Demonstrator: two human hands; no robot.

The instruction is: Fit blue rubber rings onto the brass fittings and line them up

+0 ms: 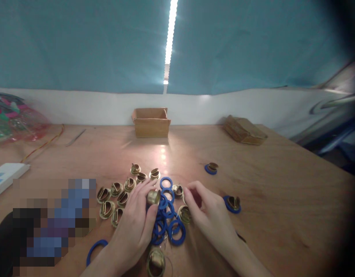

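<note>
Gripped a brass cup (153, 197) in the left hand (134, 221) and curled the right hand (212, 207) at three o'clock, with grip unclear. Risked scattering blue rings (182, 239) at four o'clock by brushing them.

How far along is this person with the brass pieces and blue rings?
Early, it seems. Two ringed brass pieces on the right look done. The left hand holds a brass cup; whether the right hand grips anything is unclear. Apparently left: the ringless brass pieces mostly toward the left, and the loose blue rings in the middle.
</note>
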